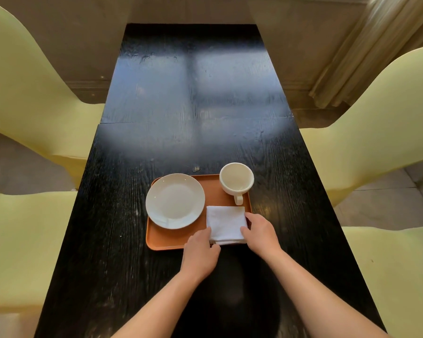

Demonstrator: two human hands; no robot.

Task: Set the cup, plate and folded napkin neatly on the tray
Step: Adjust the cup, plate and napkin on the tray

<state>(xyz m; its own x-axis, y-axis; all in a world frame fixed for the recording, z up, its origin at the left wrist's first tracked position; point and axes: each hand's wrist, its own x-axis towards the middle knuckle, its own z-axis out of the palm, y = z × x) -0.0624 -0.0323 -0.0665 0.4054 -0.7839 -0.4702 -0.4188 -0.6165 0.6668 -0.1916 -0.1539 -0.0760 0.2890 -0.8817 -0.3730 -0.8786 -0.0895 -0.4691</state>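
An orange tray [174, 236] lies on the black table. A white plate [175, 200] rests on its left half, its rim slightly over the left edge. A white cup [236, 178] stands upright at the tray's far right corner, handle pointing toward me. The folded white napkin [226, 223] lies on the tray's near right corner. My left hand [200, 252] pinches the napkin's near left corner. My right hand [260, 234] grips its right edge, fingers over the cloth.
The long black wooden table [186, 106] stretches away from me. Pale yellow chairs stand on both sides: left [22, 93] and right [381, 132]. A curtain [366, 45] hangs at the far right.
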